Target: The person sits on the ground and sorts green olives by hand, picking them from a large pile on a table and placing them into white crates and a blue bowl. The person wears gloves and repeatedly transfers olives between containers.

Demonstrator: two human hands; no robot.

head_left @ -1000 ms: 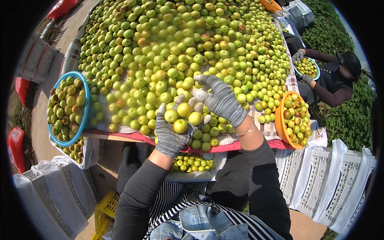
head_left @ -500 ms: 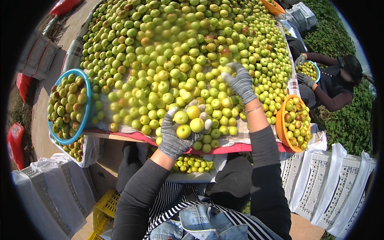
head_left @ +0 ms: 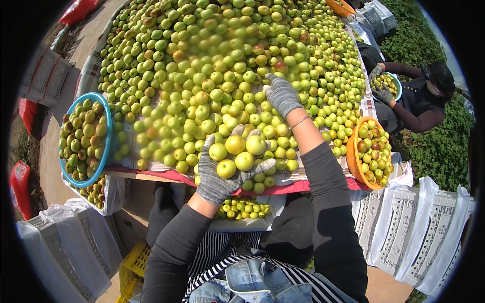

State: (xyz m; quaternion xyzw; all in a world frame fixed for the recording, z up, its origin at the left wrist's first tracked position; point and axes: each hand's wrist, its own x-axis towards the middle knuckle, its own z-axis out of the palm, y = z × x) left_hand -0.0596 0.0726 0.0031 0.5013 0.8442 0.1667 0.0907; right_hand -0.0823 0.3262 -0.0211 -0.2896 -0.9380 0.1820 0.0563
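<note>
In a grey knit glove, my left hand (head_left: 218, 174) is turned palm up near the table's front edge, fingers curled around several yellow-green jujubes (head_left: 235, 144). My right hand (head_left: 284, 95), gloved alike, reaches over the large heap of jujubes (head_left: 202, 65). Its fingers point left, stretched and apart just above the fruit, and no jujube shows between them. The heap covers most of the cloth-lined table (head_left: 298, 175), with a few reddish-brown fruits among the green.
A blue-rimmed basket (head_left: 107, 134) of browner jujubes stands left, an orange basket (head_left: 352, 159) right. Grey crates (head_left: 414, 227) with white liners sit at the lower right, more crates (head_left: 83, 237) lower left. At right, a co-worker (head_left: 411, 101) handles a light-blue basket (head_left: 398, 87).
My left hand has opened wider and its palm shows more jujubes than before. My right hand has moved left and slightly up over the heap.
</note>
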